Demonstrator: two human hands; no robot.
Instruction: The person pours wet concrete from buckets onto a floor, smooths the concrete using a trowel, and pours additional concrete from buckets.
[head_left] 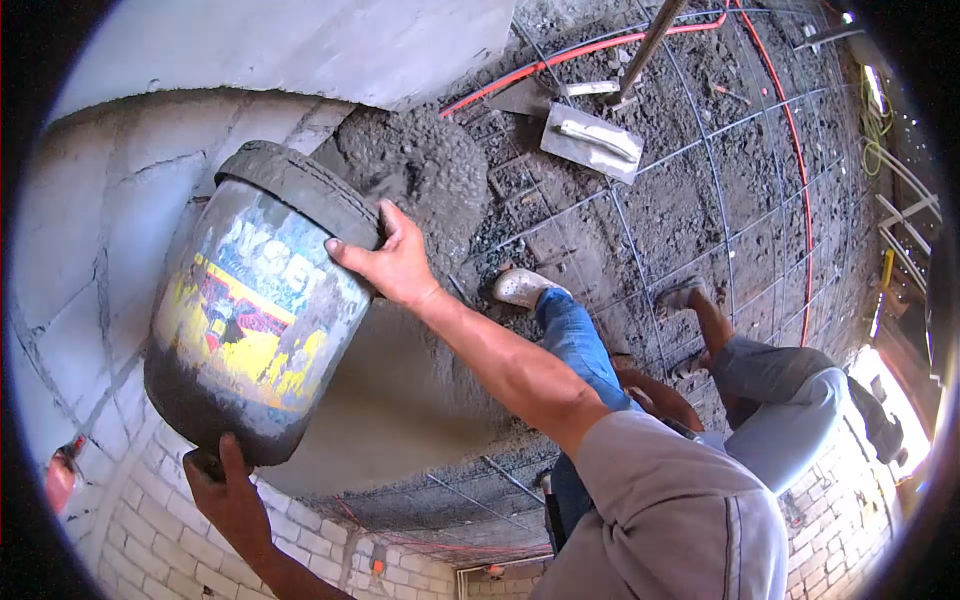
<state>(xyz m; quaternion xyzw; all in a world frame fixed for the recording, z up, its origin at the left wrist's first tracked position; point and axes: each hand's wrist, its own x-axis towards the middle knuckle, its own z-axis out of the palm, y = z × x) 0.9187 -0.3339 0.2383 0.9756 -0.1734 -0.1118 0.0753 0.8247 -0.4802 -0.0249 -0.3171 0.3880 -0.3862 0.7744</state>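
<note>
Beyond the right grip (pixel 395 262), a mound of wet grey concrete (pixel 430 165) lies on the ground, with a thin steel rod mesh (pixel 715 165) spreading away to its right. A flat rectangular metal trowel with a pale handle (pixel 592 143) rests on the mesh, near a brown pole (pixel 650 45), and a red flexible tube (pixel 795 150) runs across the rods farther right. Nearer the forearm are a leg in blue jeans (pixel 580 345) and a pale, cement-spotted shoe (pixel 520 288); past them, another person in grey trousers (pixel 770 370) bends over the mesh. A pale block wall (pixel 80 240) stands to the left of both grips.

The large round plastic bucket with a worn yellow label and cement-caked rim (pixel 260 310) is tilted between the grips. The right grip is closed on its rim side, fingers and thumb spread; the left grip (pixel 228 490) holds it at the base, partly hidden by it
</note>
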